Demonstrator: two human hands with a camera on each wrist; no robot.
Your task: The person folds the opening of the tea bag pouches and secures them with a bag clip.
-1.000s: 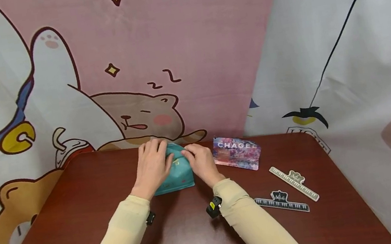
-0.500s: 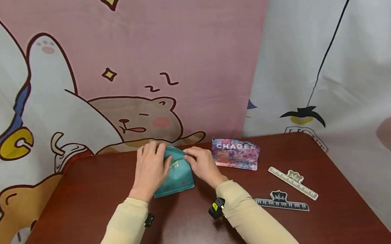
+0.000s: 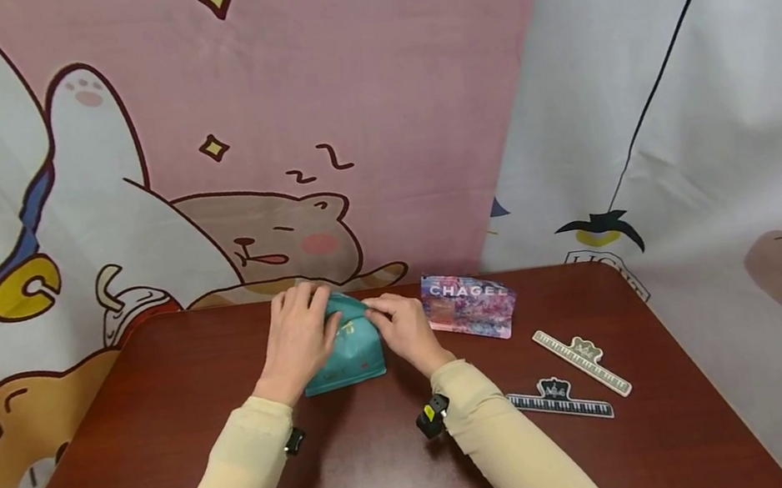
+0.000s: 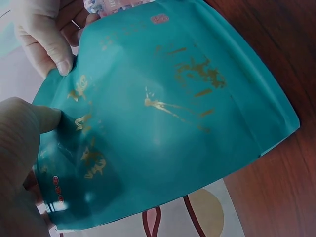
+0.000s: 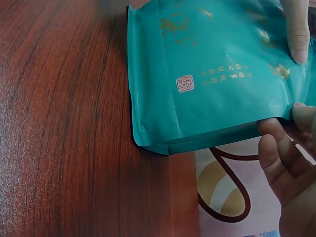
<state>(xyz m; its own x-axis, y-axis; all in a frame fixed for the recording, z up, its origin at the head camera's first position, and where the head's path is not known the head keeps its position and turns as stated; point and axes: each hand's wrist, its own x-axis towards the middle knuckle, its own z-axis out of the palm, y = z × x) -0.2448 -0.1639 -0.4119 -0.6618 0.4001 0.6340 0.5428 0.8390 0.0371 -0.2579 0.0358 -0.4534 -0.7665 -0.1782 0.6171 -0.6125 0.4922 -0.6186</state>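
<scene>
Teal pouch [image 3: 343,354] with gold lettering stands on its base at the far middle of my table [image 3: 163,447], its top held between both my hands; what is inside I cannot tell. Just right of it lies a pink pouch [image 3: 471,305] with white lettering, and nearer me on the right lie two piano-key rulers [image 3: 572,387], well apart from my hands. My left hand [image 3: 297,340] pinches the pouch's top left edge, thumb in front. My right hand [image 3: 402,331] pinches the top right edge in the same grip.
</scene>
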